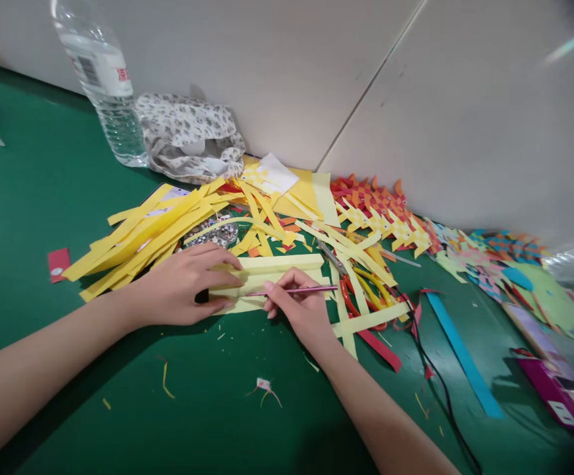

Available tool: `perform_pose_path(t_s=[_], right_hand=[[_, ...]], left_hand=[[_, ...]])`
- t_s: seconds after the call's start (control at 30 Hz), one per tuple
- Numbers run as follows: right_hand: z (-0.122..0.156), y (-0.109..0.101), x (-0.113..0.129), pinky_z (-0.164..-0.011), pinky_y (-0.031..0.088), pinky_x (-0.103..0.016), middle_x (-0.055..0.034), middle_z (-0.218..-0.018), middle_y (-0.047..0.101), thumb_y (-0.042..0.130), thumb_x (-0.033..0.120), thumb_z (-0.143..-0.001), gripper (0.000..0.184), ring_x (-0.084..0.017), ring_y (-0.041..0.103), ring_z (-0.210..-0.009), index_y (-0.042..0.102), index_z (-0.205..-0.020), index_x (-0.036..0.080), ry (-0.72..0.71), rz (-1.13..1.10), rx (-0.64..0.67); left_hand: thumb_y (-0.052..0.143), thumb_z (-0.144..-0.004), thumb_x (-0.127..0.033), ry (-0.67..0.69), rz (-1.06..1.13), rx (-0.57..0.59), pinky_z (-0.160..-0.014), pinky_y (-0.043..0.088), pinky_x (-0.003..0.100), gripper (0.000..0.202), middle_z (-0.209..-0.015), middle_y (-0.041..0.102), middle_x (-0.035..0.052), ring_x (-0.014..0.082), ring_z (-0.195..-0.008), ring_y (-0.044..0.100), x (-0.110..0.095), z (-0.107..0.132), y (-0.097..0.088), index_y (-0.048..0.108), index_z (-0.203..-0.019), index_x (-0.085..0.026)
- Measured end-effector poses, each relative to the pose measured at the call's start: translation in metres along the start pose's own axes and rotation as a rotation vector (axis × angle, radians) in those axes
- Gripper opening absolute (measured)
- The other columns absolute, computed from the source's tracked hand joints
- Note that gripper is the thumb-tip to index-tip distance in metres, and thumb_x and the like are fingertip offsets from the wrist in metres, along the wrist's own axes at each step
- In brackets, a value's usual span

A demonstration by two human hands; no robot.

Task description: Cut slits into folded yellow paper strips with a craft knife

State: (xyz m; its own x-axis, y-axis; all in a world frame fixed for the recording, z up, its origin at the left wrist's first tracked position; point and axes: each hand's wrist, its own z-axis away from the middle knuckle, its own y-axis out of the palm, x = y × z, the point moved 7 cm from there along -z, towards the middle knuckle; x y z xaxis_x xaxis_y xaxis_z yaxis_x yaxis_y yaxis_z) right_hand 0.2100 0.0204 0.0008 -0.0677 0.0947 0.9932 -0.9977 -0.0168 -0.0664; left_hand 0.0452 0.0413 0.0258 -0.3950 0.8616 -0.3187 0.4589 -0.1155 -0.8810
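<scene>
My left hand (185, 284) lies on a pale yellow folded paper sheet (272, 267) on the green table, fingers stretched over its left end and pressing it down. My right hand (297, 303) is pinched round a thin pink pencil (311, 289) that lies across the paper, its tip pointing left toward my left fingers. A heap of yellow paper strips (148, 231) lies just behind my left hand. Orange-handled scissors (366, 293) rest right of my right hand under loose strips.
A clear water bottle (103, 79) and a patterned cloth pouch (188, 135) stand at the wall. Woven paper fish (390, 211) in orange, yellow and blue line the wall to the right. A blue strip (465, 359), black cable (440, 389) and purple box (554, 392) lie right.
</scene>
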Motion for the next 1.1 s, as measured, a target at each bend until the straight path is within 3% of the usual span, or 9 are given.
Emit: perform_pose_path(t_s=[0.17, 0.47, 0.57, 0.73, 0.87, 1.1], right_hand=[[0.002, -0.003, 0.002, -0.044, 0.046, -0.02, 0.0035, -0.051, 0.064, 0.076, 0.034, -0.074, 0.029, -0.01, 0.057, -0.042, 0.053, -0.063, 0.02, 0.006, 0.031, -0.026], [0.001, -0.042, 0.006, -0.037, 0.038, -0.018, 0.0053, -0.043, 0.056, 0.074, 0.03, -0.072, 0.029, -0.008, 0.048, -0.036, 0.052, -0.057, 0.02, -0.111, 0.03, -0.218], [0.003, -0.031, 0.009, -0.037, 0.039, -0.018, 0.005, -0.045, 0.057, 0.073, 0.031, -0.074, 0.027, -0.009, 0.051, -0.038, 0.052, -0.059, 0.021, -0.127, -0.011, -0.18], [0.003, -0.004, 0.004, -0.041, 0.045, -0.02, 0.0038, -0.048, 0.061, 0.075, 0.036, -0.072, 0.03, -0.009, 0.054, -0.04, 0.051, -0.062, 0.021, -0.012, -0.016, -0.018], [0.002, -0.005, 0.001, -0.04, 0.043, -0.019, 0.0041, -0.048, 0.061, 0.074, 0.036, -0.073, 0.031, -0.008, 0.052, -0.039, 0.05, -0.062, 0.021, 0.004, -0.02, -0.015], [0.004, 0.003, 0.001, -0.041, 0.042, -0.018, 0.0039, -0.049, 0.062, 0.073, 0.035, -0.077, 0.03, -0.008, 0.053, -0.04, 0.05, -0.064, 0.02, -0.001, -0.001, -0.012]], left_hand=[[0.058, -0.088, -0.03, -0.017, 0.005, -0.004, -0.093, 0.047, 0.038, 0.022, -0.117, 0.063, 0.0073, 0.023, -0.107, 0.057, 0.001, 0.001, 0.0, 0.068, -0.107, -0.024], [0.058, -0.088, -0.03, -0.022, 0.02, -0.009, -0.093, 0.047, 0.038, 0.021, -0.117, 0.062, 0.007, 0.0226, -0.107, 0.057, 0.001, 0.001, 0.001, 0.068, -0.107, -0.025], [0.059, -0.087, -0.03, -0.028, 0.027, -0.011, -0.093, 0.047, 0.037, 0.022, -0.117, 0.063, 0.0071, 0.0227, -0.107, 0.058, 0.001, 0.0, 0.0, 0.068, -0.107, -0.025], [0.061, -0.084, -0.028, -0.008, 0.047, 0.007, -0.097, 0.046, 0.038, 0.021, -0.118, 0.064, 0.0066, 0.0236, -0.111, 0.057, 0.001, 0.001, -0.006, 0.069, -0.104, -0.025], [0.064, -0.08, -0.026, 0.028, 0.046, 0.034, -0.103, 0.042, 0.042, 0.021, -0.122, 0.063, 0.0045, 0.0252, -0.114, 0.056, 0.005, 0.006, -0.015, 0.071, -0.099, -0.026], [0.063, -0.077, -0.025, 0.051, 0.021, 0.046, -0.099, 0.044, 0.042, 0.024, -0.121, 0.066, 0.0034, 0.0243, -0.111, 0.057, 0.007, 0.007, -0.017, 0.072, -0.099, -0.027]])
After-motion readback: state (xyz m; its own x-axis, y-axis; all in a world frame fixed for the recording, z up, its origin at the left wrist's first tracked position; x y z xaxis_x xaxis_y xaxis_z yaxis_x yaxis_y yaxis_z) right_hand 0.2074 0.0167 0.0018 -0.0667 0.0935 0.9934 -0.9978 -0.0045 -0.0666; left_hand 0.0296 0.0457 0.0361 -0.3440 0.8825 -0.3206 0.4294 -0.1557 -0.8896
